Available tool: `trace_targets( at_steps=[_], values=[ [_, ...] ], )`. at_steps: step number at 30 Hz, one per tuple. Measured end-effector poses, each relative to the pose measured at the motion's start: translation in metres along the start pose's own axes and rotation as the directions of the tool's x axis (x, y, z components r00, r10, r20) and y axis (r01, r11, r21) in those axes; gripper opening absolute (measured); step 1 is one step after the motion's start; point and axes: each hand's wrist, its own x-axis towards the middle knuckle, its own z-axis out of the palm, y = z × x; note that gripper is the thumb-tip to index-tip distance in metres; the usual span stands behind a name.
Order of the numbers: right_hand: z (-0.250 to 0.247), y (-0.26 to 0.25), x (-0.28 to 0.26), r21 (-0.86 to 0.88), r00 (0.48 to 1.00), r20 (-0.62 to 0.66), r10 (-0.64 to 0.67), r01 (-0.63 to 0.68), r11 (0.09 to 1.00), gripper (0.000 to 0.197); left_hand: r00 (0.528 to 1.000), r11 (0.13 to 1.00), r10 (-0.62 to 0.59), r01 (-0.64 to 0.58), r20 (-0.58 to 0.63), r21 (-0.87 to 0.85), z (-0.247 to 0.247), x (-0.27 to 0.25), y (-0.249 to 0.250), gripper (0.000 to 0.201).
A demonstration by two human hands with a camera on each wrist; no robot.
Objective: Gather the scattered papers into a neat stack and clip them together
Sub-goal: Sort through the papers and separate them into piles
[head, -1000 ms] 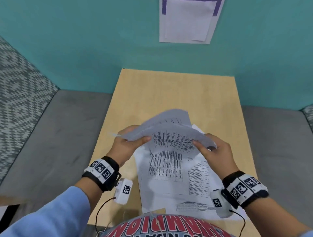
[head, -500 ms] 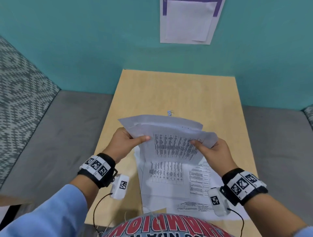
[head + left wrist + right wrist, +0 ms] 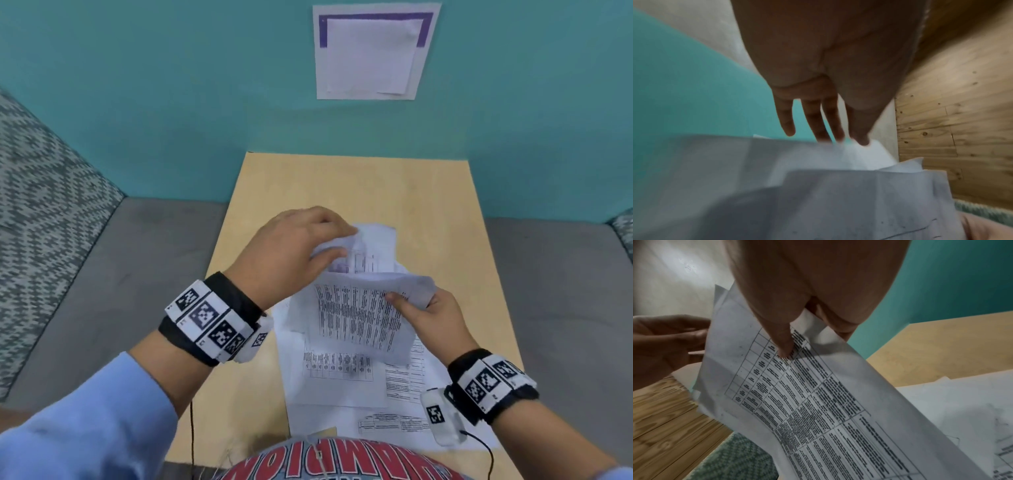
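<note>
A small bundle of printed sheets [image 3: 359, 318] is held tilted above the wooden table [image 3: 342, 178]. My left hand [image 3: 337, 240] reaches over the bundle's far top edge and pinches it between thumb and fingers; in the left wrist view the fingertips [image 3: 818, 136] slip behind the sheets [image 3: 838, 194]. My right hand [image 3: 407, 301] pinches the right edge, with its thumb [image 3: 785, 350] pressed on the printed table of the top sheet [image 3: 818, 402]. More printed sheets [image 3: 335, 380] lie spread on the table under the bundle. No clip shows in any view.
The table's far half is bare wood up to a teal wall with a poster [image 3: 373, 51]. Grey seats [image 3: 137, 274] flank the table, and a patterned cushion [image 3: 44, 192] lies at the left. The loose sheets [image 3: 951, 410] reach the near table edge.
My left hand left the bundle's left edge and moved up over its far top edge. The right hand kept its pinch. A small clip seen on the table behind the sheets is now hidden.
</note>
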Motion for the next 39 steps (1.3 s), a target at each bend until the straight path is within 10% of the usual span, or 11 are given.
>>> trace_targets(
  at_steps=[8,21,25,28,32,39],
  values=[
    [-0.001,0.0,-0.002,0.029,1.0,-0.009,-0.004,0.005,1.0,0.011,0.992,0.991,0.121,-0.119,-0.027,0.061,0.004,0.017,0.019,0.018],
    [0.004,-0.006,-0.005,0.002,1.0,0.0,-0.015,0.015,1.0,0.024,0.984,0.991,0.099,-0.111,0.148,0.079,0.037,0.029,0.066,0.056],
    [-0.002,-0.002,-0.007,0.055,0.997,-0.063,-0.043,0.046,0.997,0.025,0.991,0.99,-0.09,0.099,0.095,-0.103,-0.008,0.007,0.025,0.096],
    [-0.009,-0.001,-0.005,0.073,0.997,-0.059,-0.041,0.045,0.996,0.018,0.93,0.848,-0.329,0.367,0.163,-0.381,-0.016,-0.028,-0.03,0.11],
    [-0.01,-0.006,-0.003,0.098,0.998,-0.039,-0.056,0.059,0.993,0.014,0.885,0.676,-0.324,0.464,0.335,-0.572,0.022,-0.047,-0.053,0.097],
    [-0.005,-0.011,-0.004,0.076,0.996,-0.046,-0.082,0.086,0.993,0.013,0.786,0.397,-0.609,0.415,0.103,-0.819,0.092,-0.05,-0.036,0.029]
  ],
)
